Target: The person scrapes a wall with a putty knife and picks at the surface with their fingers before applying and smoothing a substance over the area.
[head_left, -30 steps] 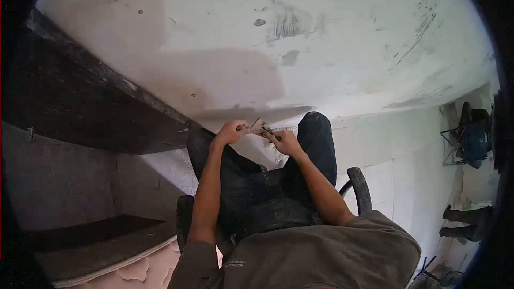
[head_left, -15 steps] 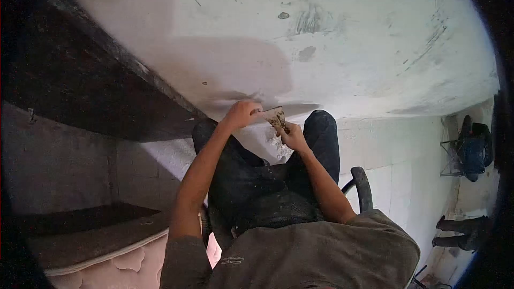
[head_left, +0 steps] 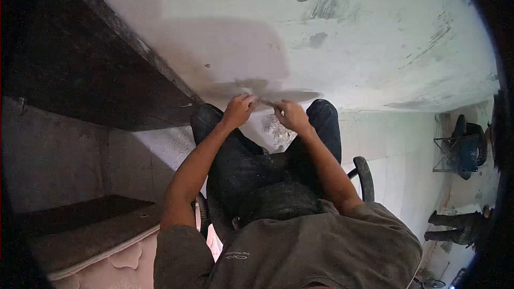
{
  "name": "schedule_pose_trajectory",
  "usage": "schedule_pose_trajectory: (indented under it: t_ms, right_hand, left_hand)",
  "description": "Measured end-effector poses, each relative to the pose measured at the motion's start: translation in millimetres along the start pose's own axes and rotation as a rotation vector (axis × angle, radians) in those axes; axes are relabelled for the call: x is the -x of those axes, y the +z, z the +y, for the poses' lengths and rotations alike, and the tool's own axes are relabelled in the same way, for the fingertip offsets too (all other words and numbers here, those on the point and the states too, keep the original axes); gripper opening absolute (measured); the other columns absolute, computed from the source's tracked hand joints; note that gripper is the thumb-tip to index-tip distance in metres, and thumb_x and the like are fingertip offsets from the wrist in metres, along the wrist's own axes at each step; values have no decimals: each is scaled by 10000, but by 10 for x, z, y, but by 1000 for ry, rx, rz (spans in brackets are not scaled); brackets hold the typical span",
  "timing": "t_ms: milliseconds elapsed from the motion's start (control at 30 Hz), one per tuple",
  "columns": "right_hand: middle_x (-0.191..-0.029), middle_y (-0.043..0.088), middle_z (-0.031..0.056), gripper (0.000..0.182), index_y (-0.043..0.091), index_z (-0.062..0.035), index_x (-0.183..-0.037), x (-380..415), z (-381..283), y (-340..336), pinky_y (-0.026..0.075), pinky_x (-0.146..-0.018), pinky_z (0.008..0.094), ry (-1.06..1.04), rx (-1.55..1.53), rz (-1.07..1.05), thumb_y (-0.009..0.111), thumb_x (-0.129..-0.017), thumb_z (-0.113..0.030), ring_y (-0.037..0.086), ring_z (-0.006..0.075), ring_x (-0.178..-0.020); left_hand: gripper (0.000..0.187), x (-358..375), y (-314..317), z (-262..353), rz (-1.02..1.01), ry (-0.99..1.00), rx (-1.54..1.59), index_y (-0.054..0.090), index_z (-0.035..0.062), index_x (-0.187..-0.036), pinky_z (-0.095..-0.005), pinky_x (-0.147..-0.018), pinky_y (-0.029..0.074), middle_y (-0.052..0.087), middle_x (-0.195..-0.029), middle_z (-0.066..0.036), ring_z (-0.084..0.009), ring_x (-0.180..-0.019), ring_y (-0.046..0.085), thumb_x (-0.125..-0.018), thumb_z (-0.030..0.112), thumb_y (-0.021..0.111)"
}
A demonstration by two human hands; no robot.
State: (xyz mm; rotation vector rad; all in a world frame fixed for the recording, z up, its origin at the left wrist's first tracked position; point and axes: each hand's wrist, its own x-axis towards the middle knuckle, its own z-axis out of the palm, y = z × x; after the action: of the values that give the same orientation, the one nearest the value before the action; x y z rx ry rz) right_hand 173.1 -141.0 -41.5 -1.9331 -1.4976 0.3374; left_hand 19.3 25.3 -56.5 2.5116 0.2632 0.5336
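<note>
My right hand (head_left: 293, 116) is closed around the narrow end of a thin, flat tool, which looks like a putty knife (head_left: 267, 103). Its blade is turned nearly edge-on and points left. My left hand (head_left: 239, 111) is at the other end, fingers bent and bunched against or right beside the blade's tip. Whether they pinch the blade or something small is hidden. Both hands are above the gap between my knees, in front of a white, scuffed surface (head_left: 364, 59).
A dark panel (head_left: 101, 59) slants along the left. Below it lies a mattress (head_left: 123, 262) with a dark board on top. A chair armrest (head_left: 364, 179) is beside my right hip. At far right stand a folding chair (head_left: 463, 147) and someone's dark-clothed legs (head_left: 455, 227).
The putty knife has turned from showing its stained flat face to nearly edge-on. Both hands are slightly higher in view, and the left fingers have shifted on or by the tip.
</note>
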Motion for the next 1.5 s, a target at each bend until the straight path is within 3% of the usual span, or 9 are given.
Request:
schedule_pose_trajectory:
  t_ms: [167, 267, 600, 700, 967, 1200, 1300, 1367, 1500]
  right_hand:
    - [-838, 632, 174, 229, 656, -86, -939, -444, -241, -303, 501, -660, 474, 41, 301, -108, 523, -881, -263, 624, 375, -747]
    - [-826, 650, 178, 251, 659, -106, -940, -647, -257, -326, 512, -646, 483, 9, 385, -138, 507, -897, -301, 643, 366, -759]
    - [-751, 646, 168, 259, 650, -101, -933, -793, -356, -208, 510, -600, 484, -30, 501, -150, 506, -903, -315, 642, 356, -686]
    - [-835, 664, 171, 224, 676, -118, -931, -794, -423, -220, 531, -659, 467, 48, 524, -228, 503, -880, -251, 660, 347, -784]
    - [-817, 642, 171, 208, 643, -79, -967, -727, -440, -172, 531, -619, 476, -62, 577, -134, 506, -842, -173, 655, 363, -699]
    - [-887, 631, 173, 213, 648, -100, -974, -726, -530, -113, 537, -658, 462, 15, 585, -192, 485, -840, -131, 661, 346, -776]
    - [-786, 636, 165, 206, 648, -53, -864, -758, -509, -76, 532, -607, 444, -75, 616, -90, 481, -855, -174, 661, 325, -695]
    - [-866, 623, 169, 185, 636, -78, -932, -791, -397, -8, 531, -651, 468, 85, 579, -161, 491, -835, -141, 659, 341, -747]
    - [-862, 623, 162, 172, 629, -70, -914, -788, -446, -99, 528, -631, 464, -2, 671, -265, 495, -830, -138, 658, 342, -728]
  left_hand:
    - [219, 81, 50, -116, 21, -365, 74, 563, 50, -1040, -448, -707, 462, 608, -863, -134, -351, -779, 594, -856, 168, 580]
    - [220, 71, 14, -143, 30, -395, 82, 552, 39, -1031, -448, -712, 462, 605, -854, -138, -350, -784, 593, -854, 166, 583]
    - [316, 67, -47, -184, 268, -167, -28, 533, 55, -1150, -456, -763, 456, 588, -916, -149, -357, -866, 575, -850, 138, 584]
    - [356, 46, -73, -139, 238, -145, 0, 511, 67, -1193, -454, -773, 454, 580, -918, -140, -354, -871, 574, -848, 120, 579]
    - [293, 34, -75, -60, 175, -156, 36, 513, 46, -1132, -454, -734, 454, 573, -911, -149, -375, -846, 571, -850, 98, 574]
    - [290, 63, -27, -108, 213, -138, -54, 521, 47, -1120, -454, -757, 467, 567, -925, -140, -352, -881, 574, -855, 150, 578]
    - [268, 39, -55, -110, 191, -188, -7, 520, 34, -1094, -456, -748, 466, 563, -916, -145, -356, -873, 572, -859, 151, 576]
    - [236, 56, -34, -115, 187, -195, 10, 512, 19, -1043, -454, -738, 464, 558, -911, -145, -357, -868, 568, -864, 159, 574]
    - [214, 54, -20, -145, 192, -170, -60, 496, 10, -991, -455, -722, 463, 550, -892, -147, -358, -855, 567, -869, 169, 572]
